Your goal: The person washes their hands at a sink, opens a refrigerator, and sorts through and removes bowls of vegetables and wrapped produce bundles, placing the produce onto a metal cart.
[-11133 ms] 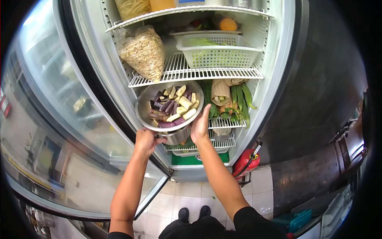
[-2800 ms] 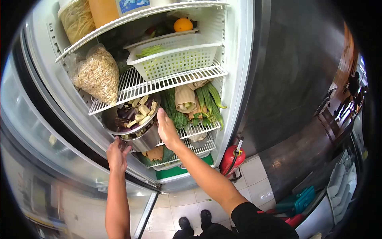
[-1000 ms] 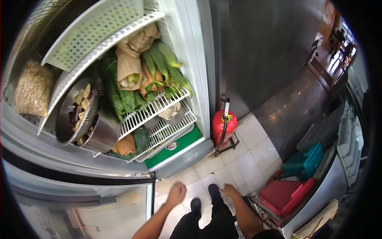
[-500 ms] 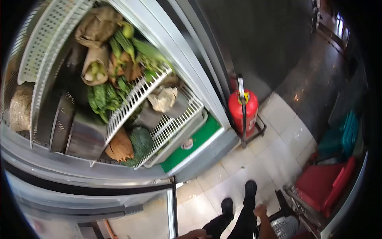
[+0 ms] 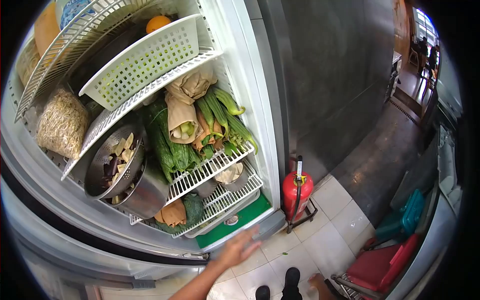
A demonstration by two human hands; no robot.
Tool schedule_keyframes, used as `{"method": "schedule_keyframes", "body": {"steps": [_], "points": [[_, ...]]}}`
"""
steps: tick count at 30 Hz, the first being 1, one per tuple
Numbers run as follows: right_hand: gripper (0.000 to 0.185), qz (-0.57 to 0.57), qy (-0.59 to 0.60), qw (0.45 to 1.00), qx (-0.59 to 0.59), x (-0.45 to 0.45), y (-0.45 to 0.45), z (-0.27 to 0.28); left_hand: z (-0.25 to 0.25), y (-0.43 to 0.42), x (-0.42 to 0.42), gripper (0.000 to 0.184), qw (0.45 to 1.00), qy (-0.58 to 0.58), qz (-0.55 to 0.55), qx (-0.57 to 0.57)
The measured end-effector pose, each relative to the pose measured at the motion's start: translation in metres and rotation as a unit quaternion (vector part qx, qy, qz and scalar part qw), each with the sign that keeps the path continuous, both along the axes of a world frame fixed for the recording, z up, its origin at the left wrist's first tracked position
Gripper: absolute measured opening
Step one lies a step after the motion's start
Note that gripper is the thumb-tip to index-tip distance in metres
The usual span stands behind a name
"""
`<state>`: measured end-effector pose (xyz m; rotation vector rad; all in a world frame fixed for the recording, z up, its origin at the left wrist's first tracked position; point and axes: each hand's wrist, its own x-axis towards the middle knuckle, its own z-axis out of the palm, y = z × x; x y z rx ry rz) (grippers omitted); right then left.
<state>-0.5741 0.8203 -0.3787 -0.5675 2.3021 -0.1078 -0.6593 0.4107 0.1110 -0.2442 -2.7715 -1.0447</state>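
Fingers spread and empty, my left hand point(image 5: 240, 249) is in front of the open fridge's lower right edge, slightly blurred. My right hand point(image 5: 317, 281) hangs low beside my leg; its fingers are too small and blurred to make out. On a middle shelf, a perforated metal colander point(image 5: 98, 172) of cut eggplant point(image 5: 119, 156) sits tilted in view on a steel pot point(image 5: 150, 192), neither touched by a hand. Right of them lie leafy greens point(image 5: 172, 150), a paper-wrapped bundle point(image 5: 179, 117) and long green vegetables point(image 5: 215, 111).
Above are a white basket point(image 5: 145, 62), an orange point(image 5: 158, 23) and a bag of pale sprouts point(image 5: 62, 122). Broccoli point(image 5: 193, 207) is on a lower shelf. The glass door point(image 5: 100, 267) stands open at lower left. A fire extinguisher point(image 5: 297, 195) and a red container point(image 5: 382, 265) stand right.
Both hands have left the colander and pot, which now rest on the shelf. Since half a second ago my left hand has risen toward the fridge's lower edge, and the view has shifted.
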Motion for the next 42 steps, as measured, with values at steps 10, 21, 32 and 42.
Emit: {"method": "schedule_keyframes", "body": {"steps": [10,21,32,42], "points": [[0.019,-0.243,-0.061,0.962,-0.111,0.014,-0.042,0.043,0.167,-0.029,-0.130,0.042,0.899,0.318,-0.036,-0.298],[0.023,0.046,-0.051,0.998,-0.014,0.033,-0.015,-0.020,0.169,-0.025,-0.192,0.029,0.839,0.246,-0.005,-0.486],[0.023,0.048,-0.052,0.993,0.096,0.045,0.059,-0.045,0.206,-0.028,-0.183,0.030,0.847,0.291,-0.030,-0.444],[0.015,-0.302,-0.097,0.930,-0.186,0.076,0.046,-0.045,0.203,-0.047,-0.172,0.035,0.836,0.299,-0.057,-0.457]]}}
